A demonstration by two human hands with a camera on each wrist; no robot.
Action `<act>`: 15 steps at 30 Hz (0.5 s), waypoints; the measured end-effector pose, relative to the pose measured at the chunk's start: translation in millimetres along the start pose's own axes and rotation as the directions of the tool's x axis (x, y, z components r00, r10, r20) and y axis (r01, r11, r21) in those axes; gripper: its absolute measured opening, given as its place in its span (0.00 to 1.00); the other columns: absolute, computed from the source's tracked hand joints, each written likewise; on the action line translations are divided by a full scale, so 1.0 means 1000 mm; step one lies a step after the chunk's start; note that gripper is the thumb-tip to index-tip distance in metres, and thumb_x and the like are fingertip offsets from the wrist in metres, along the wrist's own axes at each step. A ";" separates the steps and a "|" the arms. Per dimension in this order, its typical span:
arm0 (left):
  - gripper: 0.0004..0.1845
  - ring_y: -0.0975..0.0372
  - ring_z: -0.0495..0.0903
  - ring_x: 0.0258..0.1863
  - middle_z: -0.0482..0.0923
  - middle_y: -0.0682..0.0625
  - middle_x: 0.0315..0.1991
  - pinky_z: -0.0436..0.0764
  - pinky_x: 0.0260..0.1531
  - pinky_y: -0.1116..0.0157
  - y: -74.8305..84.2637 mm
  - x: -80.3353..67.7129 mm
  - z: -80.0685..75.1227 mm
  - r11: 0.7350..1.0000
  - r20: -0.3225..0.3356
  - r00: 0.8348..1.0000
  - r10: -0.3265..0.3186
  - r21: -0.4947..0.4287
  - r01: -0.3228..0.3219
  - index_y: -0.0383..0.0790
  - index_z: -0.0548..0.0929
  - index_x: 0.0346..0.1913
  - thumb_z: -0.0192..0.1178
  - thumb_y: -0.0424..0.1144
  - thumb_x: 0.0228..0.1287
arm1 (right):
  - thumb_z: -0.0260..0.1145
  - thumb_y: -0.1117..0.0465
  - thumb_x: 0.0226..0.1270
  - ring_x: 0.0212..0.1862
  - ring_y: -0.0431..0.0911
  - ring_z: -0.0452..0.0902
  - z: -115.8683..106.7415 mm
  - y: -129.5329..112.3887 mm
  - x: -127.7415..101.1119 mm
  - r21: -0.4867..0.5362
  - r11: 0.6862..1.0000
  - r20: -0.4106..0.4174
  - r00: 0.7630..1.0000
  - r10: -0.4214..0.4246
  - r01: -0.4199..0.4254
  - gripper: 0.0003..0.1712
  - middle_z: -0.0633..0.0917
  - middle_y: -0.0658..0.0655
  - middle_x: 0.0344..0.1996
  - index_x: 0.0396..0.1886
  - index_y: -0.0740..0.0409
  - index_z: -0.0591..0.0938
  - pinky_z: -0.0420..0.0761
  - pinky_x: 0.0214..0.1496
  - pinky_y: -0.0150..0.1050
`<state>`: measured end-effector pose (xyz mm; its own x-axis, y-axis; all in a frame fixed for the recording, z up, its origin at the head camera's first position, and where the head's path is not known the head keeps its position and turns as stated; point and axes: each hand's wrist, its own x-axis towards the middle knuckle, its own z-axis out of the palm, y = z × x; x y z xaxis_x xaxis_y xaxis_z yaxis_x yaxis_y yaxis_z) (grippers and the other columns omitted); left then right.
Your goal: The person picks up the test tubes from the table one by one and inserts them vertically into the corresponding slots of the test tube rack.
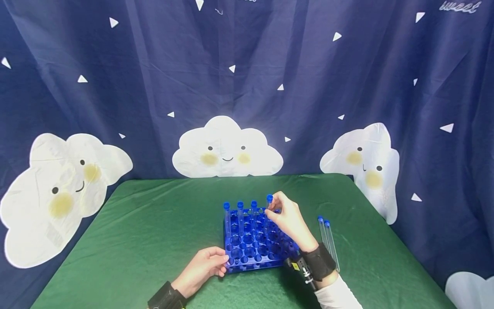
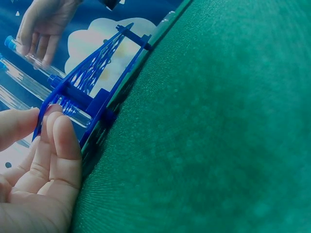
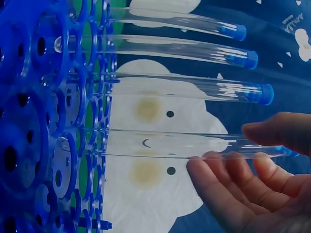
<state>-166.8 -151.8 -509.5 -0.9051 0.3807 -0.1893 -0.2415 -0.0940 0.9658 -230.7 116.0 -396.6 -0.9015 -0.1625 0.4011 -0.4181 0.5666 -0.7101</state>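
Note:
A blue plastic test tube rack (image 1: 252, 261) with many round holes stands on the green tablecloth. My left hand (image 1: 204, 266) pinches its near left corner between thumb and fingers. With thumb and fingertips my right hand (image 1: 291, 221) holds a clear, blue-capped test tube (image 3: 155, 144) near its top. That tube is upright, its rounded lower end inside a hole of the rack. To its left in the same row stand three more capped test tubes (image 3: 189, 90), also upright in the rack.
Two capped test tubes (image 1: 328, 240) lie side by side on the cloth, right of the rack and partly behind the right wrist. A dark blue curtain (image 1: 247, 94) with white clouds hangs behind the table (image 1: 146, 231).

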 end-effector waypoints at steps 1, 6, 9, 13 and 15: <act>0.09 0.66 0.80 0.27 0.80 0.55 0.29 0.83 0.32 0.69 0.000 0.000 0.000 1.000 -0.001 1.000 -0.001 0.000 0.001 0.36 0.77 0.43 0.62 0.37 0.64 | 0.72 0.69 0.54 0.36 0.46 0.81 0.000 0.000 0.000 -0.006 1.000 0.013 1.000 0.005 -0.005 0.15 0.84 0.53 0.28 0.32 0.55 0.73 0.78 0.36 0.35; 0.09 0.66 0.79 0.27 0.80 0.55 0.29 0.83 0.31 0.69 -0.001 0.000 0.000 1.000 0.005 1.000 0.002 0.000 -0.002 0.38 0.77 0.43 0.62 0.37 0.64 | 0.70 0.69 0.56 0.34 0.44 0.80 0.002 0.002 0.000 -0.034 0.999 0.075 0.997 0.031 -0.029 0.14 0.84 0.53 0.28 0.32 0.55 0.72 0.79 0.35 0.36; 0.08 0.67 0.79 0.27 0.79 0.55 0.29 0.82 0.31 0.70 -0.001 0.000 -0.001 1.000 0.011 1.000 0.005 0.002 -0.005 0.38 0.77 0.42 0.62 0.38 0.65 | 0.70 0.69 0.56 0.33 0.42 0.79 0.003 0.004 0.000 -0.045 0.998 0.099 0.994 0.037 -0.033 0.13 0.85 0.53 0.29 0.32 0.56 0.72 0.78 0.34 0.35; 0.08 0.66 0.79 0.27 0.79 0.56 0.29 0.82 0.32 0.70 -0.001 0.000 -0.001 1.000 0.013 1.000 0.007 0.001 -0.007 0.38 0.77 0.42 0.62 0.38 0.64 | 0.70 0.68 0.56 0.33 0.41 0.79 0.004 0.005 0.000 -0.053 0.998 0.118 0.992 0.047 -0.041 0.13 0.85 0.53 0.29 0.33 0.56 0.73 0.78 0.34 0.34; 0.08 0.66 0.79 0.27 0.79 0.56 0.29 0.82 0.31 0.70 -0.001 0.000 -0.001 1.000 0.012 1.000 0.006 0.000 -0.006 0.38 0.77 0.42 0.62 0.37 0.64 | 0.70 0.68 0.57 0.33 0.41 0.79 0.004 0.005 0.000 -0.056 0.997 0.124 0.991 0.051 -0.045 0.13 0.85 0.53 0.29 0.33 0.57 0.73 0.78 0.34 0.35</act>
<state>-166.6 -152.3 -510.4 -0.9025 0.3908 -0.1811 -0.2359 -0.0966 0.9670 -233.1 115.7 -402.7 -0.9286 -0.2320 0.2895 -0.3706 0.6175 -0.6938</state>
